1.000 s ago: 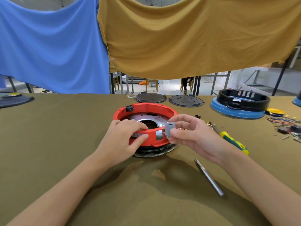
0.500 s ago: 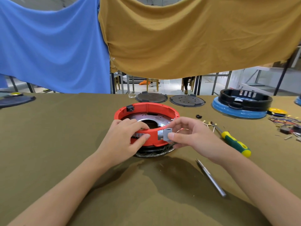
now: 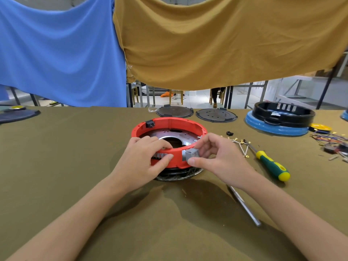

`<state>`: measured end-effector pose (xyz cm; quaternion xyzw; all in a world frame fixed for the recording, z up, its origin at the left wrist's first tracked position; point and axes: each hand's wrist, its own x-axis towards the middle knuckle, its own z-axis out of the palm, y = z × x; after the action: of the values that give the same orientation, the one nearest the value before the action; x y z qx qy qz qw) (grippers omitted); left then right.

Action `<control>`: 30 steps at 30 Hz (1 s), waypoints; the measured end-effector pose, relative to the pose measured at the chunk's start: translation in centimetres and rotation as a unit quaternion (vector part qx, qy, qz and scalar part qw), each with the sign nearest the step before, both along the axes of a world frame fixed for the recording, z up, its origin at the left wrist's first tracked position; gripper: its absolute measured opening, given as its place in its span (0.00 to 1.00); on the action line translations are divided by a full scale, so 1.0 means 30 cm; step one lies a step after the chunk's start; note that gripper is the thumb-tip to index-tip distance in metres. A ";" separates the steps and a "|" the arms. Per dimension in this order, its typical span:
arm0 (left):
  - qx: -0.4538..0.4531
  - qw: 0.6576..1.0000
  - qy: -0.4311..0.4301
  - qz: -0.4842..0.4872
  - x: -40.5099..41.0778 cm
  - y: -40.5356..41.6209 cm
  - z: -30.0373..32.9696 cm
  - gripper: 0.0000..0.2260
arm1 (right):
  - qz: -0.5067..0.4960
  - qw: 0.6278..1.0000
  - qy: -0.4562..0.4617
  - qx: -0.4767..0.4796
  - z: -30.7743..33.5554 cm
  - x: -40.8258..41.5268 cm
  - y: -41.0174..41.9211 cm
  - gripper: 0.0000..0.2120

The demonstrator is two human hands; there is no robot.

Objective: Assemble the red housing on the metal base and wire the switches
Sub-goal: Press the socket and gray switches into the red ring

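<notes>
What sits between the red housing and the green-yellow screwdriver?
In the head view, the right hand and a loose bunch of pale wires with ring terminals lie between the red housing and the screwdriver.

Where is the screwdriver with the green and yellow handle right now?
The screwdriver lies on the table to the right of the red housing, just beyond the right hand, its tip among small loose wires.
</notes>
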<state>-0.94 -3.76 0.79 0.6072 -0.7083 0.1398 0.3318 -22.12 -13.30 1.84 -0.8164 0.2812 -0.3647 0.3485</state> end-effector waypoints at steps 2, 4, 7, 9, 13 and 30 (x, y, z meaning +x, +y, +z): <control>-0.001 1.000 0.000 -0.001 0.000 0.000 0.001 0.15 | 0.000 1.000 -0.002 -0.005 -0.006 0.006 0.003 0.16; -0.001 1.000 -0.003 -0.002 -0.001 -0.001 0.002 0.15 | -0.004 1.000 -0.002 -0.018 -0.010 0.013 0.006 0.16; -0.001 1.000 -0.005 -0.003 -0.002 0.002 0.002 0.15 | -0.014 0.999 -0.010 -0.035 -0.018 0.019 0.012 0.15; -0.002 1.000 -0.005 -0.005 -0.003 0.002 0.003 0.15 | -0.020 0.999 -0.011 -0.046 -0.022 0.022 0.017 0.15; -0.001 1.000 -0.005 -0.010 -0.006 0.001 0.005 0.15 | -0.028 0.997 -0.021 -0.065 -0.031 0.031 0.025 0.15; 0.020 0.996 0.069 -0.051 -0.007 0.010 0.002 0.11 | 0.003 0.982 0.033 -0.186 -0.025 0.026 0.019 0.15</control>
<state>-1.15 -3.44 0.87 0.5847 -0.7166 0.0659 0.3745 -21.34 -12.72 1.09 -0.8793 0.2173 -0.3829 0.1819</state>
